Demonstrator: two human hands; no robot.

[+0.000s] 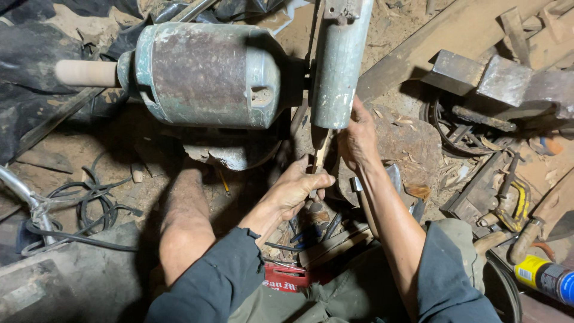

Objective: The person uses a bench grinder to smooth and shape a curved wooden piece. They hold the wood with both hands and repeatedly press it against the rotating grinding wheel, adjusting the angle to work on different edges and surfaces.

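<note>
A thin wooden stick [320,157] is held at the centre of the frame, its long axis running nearly upright in the picture, tilted slightly, with the upper end pointing to the underside of a grey metal guard [338,63] at upper centre. The upper tip is met by the guard's lower edge; whether it touches a wheel inside cannot be told.

The left hand [297,192] is seen just below centre, its fingers curled shut around the lower part of the stick. The right hand [357,140] is placed just right of the stick, its fingers bent toward the upper part; whether they actually grip the stick is hidden by the back of the hand.

The guard is joined on its left to a large green, rust-stained motor housing [203,75] in the upper left-centre, from whose left end a pale wooden spindle [86,73] projects horizontally.

No open container with visible contents is shown near the hands; a yellow and blue can [544,276] lies on its side at the lower right edge, its contents unseen. A red box [286,279] is partly covered at lower centre, beside the dark sleeves.

Black cables [89,209] are coiled on the dirt floor [412,137] at lower left. Metal blocks [502,81] and hand tools [514,203] are scattered at the right.
</note>
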